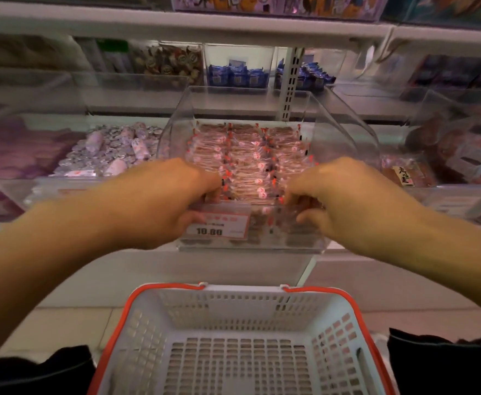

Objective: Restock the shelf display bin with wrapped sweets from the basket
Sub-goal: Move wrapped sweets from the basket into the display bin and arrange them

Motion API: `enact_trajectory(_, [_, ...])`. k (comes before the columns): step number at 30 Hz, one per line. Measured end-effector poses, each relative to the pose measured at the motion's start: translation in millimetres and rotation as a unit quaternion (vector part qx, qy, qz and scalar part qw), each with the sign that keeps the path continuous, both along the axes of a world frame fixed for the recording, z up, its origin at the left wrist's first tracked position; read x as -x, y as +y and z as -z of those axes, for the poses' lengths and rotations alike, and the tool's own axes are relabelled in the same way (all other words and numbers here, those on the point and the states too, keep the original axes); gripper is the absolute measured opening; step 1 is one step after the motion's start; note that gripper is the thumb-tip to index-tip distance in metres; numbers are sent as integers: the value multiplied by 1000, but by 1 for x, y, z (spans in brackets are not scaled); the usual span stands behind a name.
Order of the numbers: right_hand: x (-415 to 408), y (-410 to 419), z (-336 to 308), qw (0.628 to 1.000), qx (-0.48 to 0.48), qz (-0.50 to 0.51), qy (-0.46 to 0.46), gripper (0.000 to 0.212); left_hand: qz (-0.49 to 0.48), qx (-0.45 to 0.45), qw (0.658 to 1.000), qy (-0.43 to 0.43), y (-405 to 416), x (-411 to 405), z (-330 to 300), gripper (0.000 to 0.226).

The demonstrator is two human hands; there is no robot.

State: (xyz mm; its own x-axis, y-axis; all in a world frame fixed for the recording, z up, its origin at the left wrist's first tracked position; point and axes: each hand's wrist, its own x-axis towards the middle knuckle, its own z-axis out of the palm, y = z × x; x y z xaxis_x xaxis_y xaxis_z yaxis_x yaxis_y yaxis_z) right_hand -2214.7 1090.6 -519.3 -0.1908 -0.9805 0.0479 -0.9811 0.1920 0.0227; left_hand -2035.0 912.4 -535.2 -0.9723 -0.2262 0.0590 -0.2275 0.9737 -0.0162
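Two hands reach into the front of the clear display bin [245, 98] at once. The left hand [159, 203] has its fingers curled down over the bin's front edge, fingertips buried among the wrapped sweets [245, 161], with the thumb hooked under against the outside of the front wall beside the price tag [219, 223]. The right hand [344, 201] mirrors it: fingers bent and pressed into the front row of sweets, thumb lying below on the clear front panel. Both sets of fingers look closed on the packets at the front, though motion blur hides how many each one holds. The wrists are bent slightly downward, the backs of the hands face up, and both bare forearms stretch forward and converge on the bin from the lower corners of the view.

The sweets, in clear wrappers with red ends, lie in tidy rows that fill the bin floor up to the front wall. The bin juts forward from the shelf [176, 21], with neighbouring bins to either side, one holding silver-wrapped sweets [111, 149], and blue packets [237, 74] in a bin on the tier above.

Below the arms, just in front of the person, sits the white plastic basket [242, 337] with an orange rim, its slotted bottom bare.
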Motion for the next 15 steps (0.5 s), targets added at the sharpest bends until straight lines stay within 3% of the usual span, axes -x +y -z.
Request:
enact_trajectory(6, [26,-25,-5,995,97,19,-21,22,-27,-26,998,55,-20,21,-6,20])
enact_trajectory(15, [33,-44,16,997,57,25,-40,19,-33,-29,999,17,-30,35,15,32])
